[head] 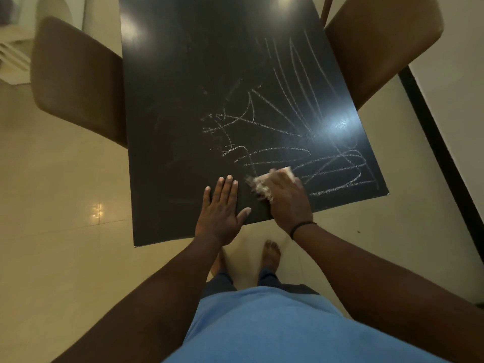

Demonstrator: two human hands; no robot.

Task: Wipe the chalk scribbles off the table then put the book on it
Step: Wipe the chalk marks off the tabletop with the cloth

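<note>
Gripping a pale cloth (264,186) (blurred), the right hand (286,201) presses it onto the table (183,87) beside the chalk scribbles (301,142) near the front edge; left hand (222,213) lies flat, fingers straight

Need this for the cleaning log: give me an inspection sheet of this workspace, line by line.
Surface: dark table, glossy with light glare; the left part looks mostly free of marks.
Job's things: white chalk scribbles cover the right and near part; a pale cloth is at their near edge. Book: not seen.
Clutter: nothing seen.
Hands: left hand rests flat on the near edge, fingers straight; right hand grips the cloth against the table.
Cables: nothing seen.
Surroundings: one brown chair on the left, another chair on the right; pale tiled floor.
</note>
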